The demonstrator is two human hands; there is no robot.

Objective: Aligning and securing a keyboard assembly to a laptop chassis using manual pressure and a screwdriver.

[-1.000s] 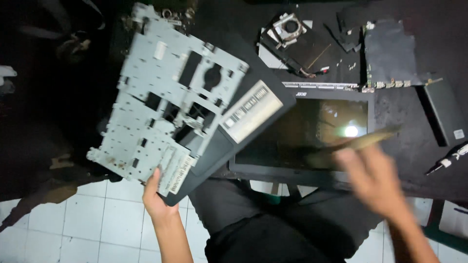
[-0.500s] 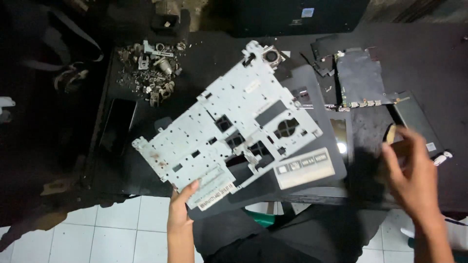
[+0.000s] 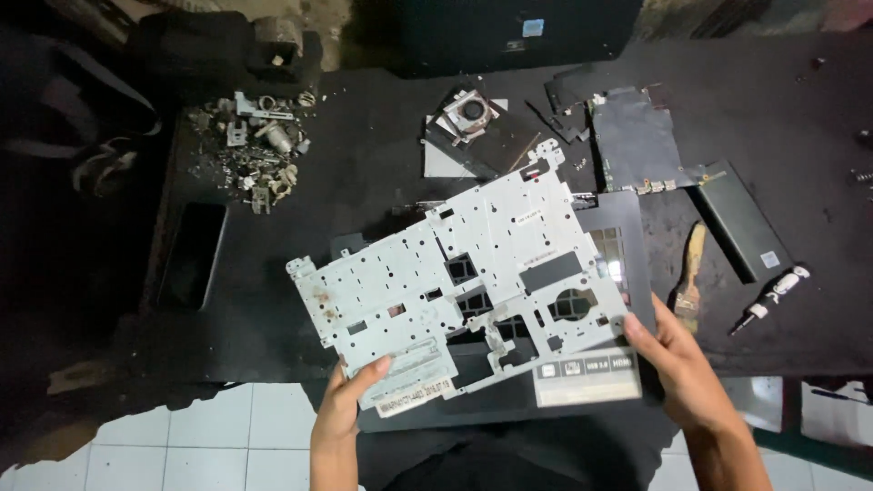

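I hold a laptop palmrest cover (image 3: 473,273) face down above the black table; its silver metal inner plate with many cut-outs faces me. My left hand (image 3: 350,400) grips its near left edge, thumb on the white label. My right hand (image 3: 677,364) grips its near right corner, next to a strip of stickers. A wooden-handled brush (image 3: 691,277) lies on the table just right of the cover, with nothing touching it.
On the black table (image 3: 364,182) lie a pile of small metal parts (image 3: 259,150), a cooling fan (image 3: 468,114), a dark circuit board (image 3: 637,141), a flat black drive (image 3: 741,232), a screwdriver (image 3: 771,295) and a dark phone (image 3: 193,255). White floor tiles (image 3: 182,445) show below.
My right hand set the brush down on the table and took hold of the cover's right corner. The cover rotated and lowered to lie flatter, held now by both hands.
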